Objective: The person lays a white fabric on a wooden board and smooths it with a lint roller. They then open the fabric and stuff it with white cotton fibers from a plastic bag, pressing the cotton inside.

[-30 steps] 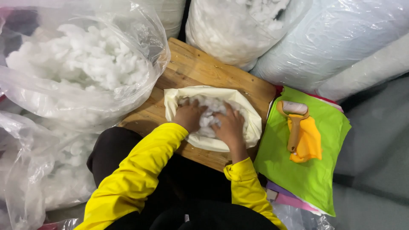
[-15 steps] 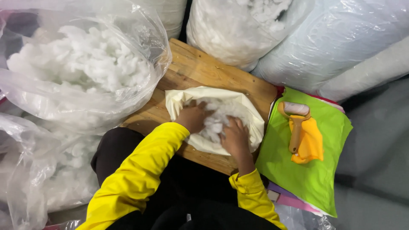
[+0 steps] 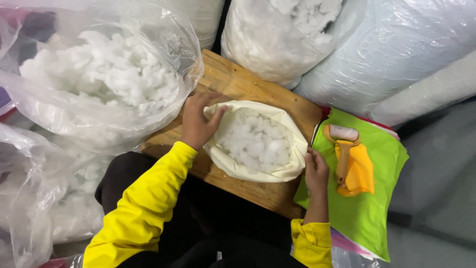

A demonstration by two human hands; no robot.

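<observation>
Cream fabric cover (image 3: 238, 171), mouth facing up, is lying lengthwise upper-left to lower-right; left hand (image 3: 198, 124) fingers are gripping its upper-left rim, right hand (image 3: 316, 171) fingers are pinching its lower-right rim.

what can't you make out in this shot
Head view only:
- Bottom of the cream fabric cover: hidden under the white stuffing.
- Left hand fingertips: tucked behind the cover's rim.
- Large clear bag: cut off by the left and top edges.
- Lint roller handle: under an orange cloth.

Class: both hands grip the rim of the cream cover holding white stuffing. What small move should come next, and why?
Probably draw the rim inward: the left hand and right hand hold opposite edges of the cream cover, whose mouth gapes over loose stuffing.
</observation>
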